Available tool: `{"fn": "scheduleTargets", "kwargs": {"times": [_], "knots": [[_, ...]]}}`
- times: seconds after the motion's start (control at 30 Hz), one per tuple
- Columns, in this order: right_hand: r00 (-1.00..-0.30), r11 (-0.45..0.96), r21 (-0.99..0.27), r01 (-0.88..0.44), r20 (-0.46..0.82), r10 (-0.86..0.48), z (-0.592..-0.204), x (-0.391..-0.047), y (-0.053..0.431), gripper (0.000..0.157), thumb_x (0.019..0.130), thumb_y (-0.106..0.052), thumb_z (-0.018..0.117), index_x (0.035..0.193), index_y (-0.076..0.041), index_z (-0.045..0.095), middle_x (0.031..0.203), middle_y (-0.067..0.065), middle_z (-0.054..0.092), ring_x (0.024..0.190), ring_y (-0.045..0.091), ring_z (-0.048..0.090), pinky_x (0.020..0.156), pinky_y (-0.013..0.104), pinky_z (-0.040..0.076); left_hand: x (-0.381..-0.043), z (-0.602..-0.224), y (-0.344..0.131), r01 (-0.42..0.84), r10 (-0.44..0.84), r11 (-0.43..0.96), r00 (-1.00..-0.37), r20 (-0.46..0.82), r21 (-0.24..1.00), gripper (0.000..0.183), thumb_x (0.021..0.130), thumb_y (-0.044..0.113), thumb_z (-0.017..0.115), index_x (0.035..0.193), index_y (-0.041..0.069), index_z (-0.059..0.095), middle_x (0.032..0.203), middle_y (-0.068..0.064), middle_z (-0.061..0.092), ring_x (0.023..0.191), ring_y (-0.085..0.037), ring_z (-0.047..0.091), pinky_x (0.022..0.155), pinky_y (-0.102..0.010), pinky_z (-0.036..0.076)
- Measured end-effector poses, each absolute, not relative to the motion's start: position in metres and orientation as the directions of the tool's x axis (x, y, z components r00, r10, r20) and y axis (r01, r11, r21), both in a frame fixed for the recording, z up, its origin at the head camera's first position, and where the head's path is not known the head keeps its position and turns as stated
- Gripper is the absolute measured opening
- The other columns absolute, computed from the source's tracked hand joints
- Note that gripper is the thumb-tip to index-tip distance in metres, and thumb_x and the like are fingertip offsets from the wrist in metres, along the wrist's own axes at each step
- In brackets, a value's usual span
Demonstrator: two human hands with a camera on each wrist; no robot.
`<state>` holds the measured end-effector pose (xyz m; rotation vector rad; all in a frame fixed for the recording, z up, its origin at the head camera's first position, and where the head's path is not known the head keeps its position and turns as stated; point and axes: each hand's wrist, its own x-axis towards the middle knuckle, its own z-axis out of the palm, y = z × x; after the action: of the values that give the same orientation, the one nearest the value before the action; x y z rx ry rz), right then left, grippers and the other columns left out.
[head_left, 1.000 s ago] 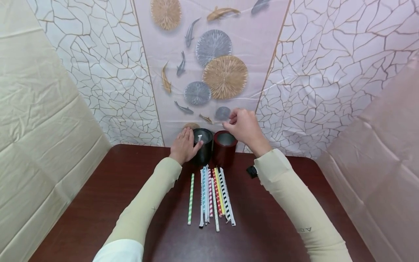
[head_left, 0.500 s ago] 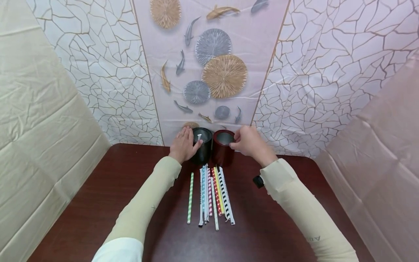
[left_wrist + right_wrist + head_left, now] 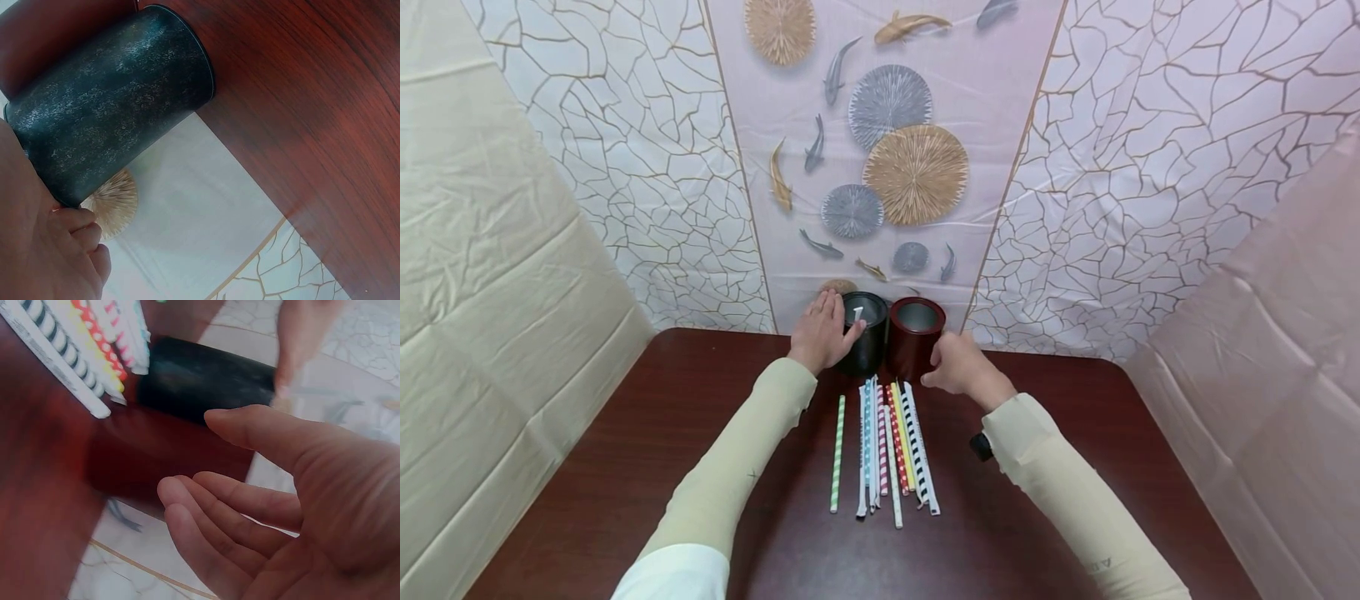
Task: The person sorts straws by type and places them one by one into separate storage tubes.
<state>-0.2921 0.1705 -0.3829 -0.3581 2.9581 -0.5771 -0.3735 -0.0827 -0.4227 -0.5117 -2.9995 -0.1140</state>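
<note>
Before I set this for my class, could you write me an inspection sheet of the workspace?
Surface: dark red-brown wood-grain table, slightly glossy.
Job's things: black cylindrical container, white tip showing at its mouth; dark red cylindrical container beside it, both upright; slim green-and-white striped straw lying left of a group of slim multicoloured straws.
Clutter: nothing seen.
Hands: left hand touches the black container; right hand, holding nothing, is beside the red one, contact unclear.
Cables: nothing seen.
Surroundings: pale fish-and-disc-printed cloth panel behind; plain cream cloth at both sides.

Draped booth (image 3: 1262, 350): wood-grain table (image 3: 670, 400), creased pale cloth (image 3: 482, 275) either side, fish-and-crackle-print backdrop (image 3: 797, 258) behind.
</note>
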Motion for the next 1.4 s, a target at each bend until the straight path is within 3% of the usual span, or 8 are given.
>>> {"fn": "scheduleTargets", "kwargs": {"times": [0.13, 0.33, 0.63, 0.77, 1.07, 1.4], "knots": [[-0.968, 0.896, -0.407, -0.175, -0.096, -0.232, -0.404, -0.292, 0.171, 0.056, 0.091, -0.017, 0.081, 0.054, -0.018, 0.039, 0.055, -0.005, 0.027, 0.063, 0.017, 0.028, 0.055, 0.028, 0.029, -0.373, -0.423, -0.083, 0.333, 0.326, 0.941, -0.94, 0.104, 0.056, 0.084, 0.113, 0.06, 0.023, 0.165, -0.006, 0.021, 0.175, -0.023, 0.02, 0.165, -0.034, 0.018, 0.135, -0.043, 0.019], [-0.973, 0.89, -0.445, -0.106, -0.14, -0.185, -0.432, -0.294, 0.171, 0.061, 0.091, -0.014, 0.08, 0.052, -0.018, 0.034, 0.052, -0.006, 0.02, 0.049, 0.011, 0.016, 0.048, 0.025, 0.021, -0.373, -0.424, -0.082, 0.332, 0.325, 0.941, -0.94, 0.102, 0.067, 0.084, 0.112, 0.06, 0.023, 0.166, -0.005, 0.02, 0.175, -0.023, 0.019, 0.165, -0.034, 0.018, 0.135, -0.044, 0.018], [-0.982, 0.88, -0.471, -0.059, -0.13, -0.135, -0.465, -0.293, 0.17, 0.054, 0.091, -0.016, 0.083, 0.051, -0.015, 0.046, 0.048, -0.003, 0.033, 0.044, 0.013, 0.035, 0.046, 0.025, 0.031, -0.375, -0.423, -0.081, 0.332, 0.326, 0.94, -0.942, 0.084, 0.073, 0.085, 0.112, 0.061, 0.023, 0.166, -0.005, 0.018, 0.176, -0.023, 0.017, 0.166, -0.034, 0.016, 0.135, -0.044, 0.018], [-0.986, 0.869, -0.491, -0.063, -0.104, -0.13, -0.475, -0.294, 0.17, 0.054, 0.09, -0.015, 0.083, 0.05, -0.015, 0.046, 0.047, -0.003, 0.032, 0.043, 0.013, 0.036, 0.046, 0.025, 0.03, -0.375, -0.422, -0.081, 0.332, 0.326, 0.941, -0.941, 0.093, 0.069, 0.086, 0.112, 0.061, 0.023, 0.166, -0.005, 0.019, 0.176, -0.022, 0.017, 0.166, -0.033, 0.016, 0.135, -0.043, 0.018], [-0.987, 0.869, -0.495, -0.012, -0.132, -0.088, -0.481, -0.296, 0.167, 0.051, 0.091, -0.018, 0.083, 0.05, -0.015, 0.051, 0.047, -0.003, 0.039, 0.046, 0.014, 0.042, 0.047, 0.025, 0.034, -0.375, -0.422, -0.082, 0.336, 0.328, 0.94, -0.938, 0.111, 0.06, 0.084, 0.112, 0.06, 0.023, 0.166, -0.006, 0.02, 0.175, -0.023, 0.019, 0.165, -0.034, 0.018, 0.135, -0.044, 0.019], [-0.987, 0.868, -0.497, 0.025, -0.152, -0.058, -0.486, -0.3, 0.165, 0.038, 0.09, -0.019, 0.083, 0.058, -0.01, 0.064, 0.054, 0.004, 0.057, 0.053, 0.02, 0.057, 0.049, 0.027, 0.043, -0.373, -0.423, -0.083, 0.331, 0.326, 0.942, -0.941, 0.094, 0.051, 0.084, 0.112, 0.06, 0.022, 0.166, -0.005, 0.02, 0.176, -0.023, 0.019, 0.166, -0.033, 0.017, 0.135, -0.043, 0.019]]}}
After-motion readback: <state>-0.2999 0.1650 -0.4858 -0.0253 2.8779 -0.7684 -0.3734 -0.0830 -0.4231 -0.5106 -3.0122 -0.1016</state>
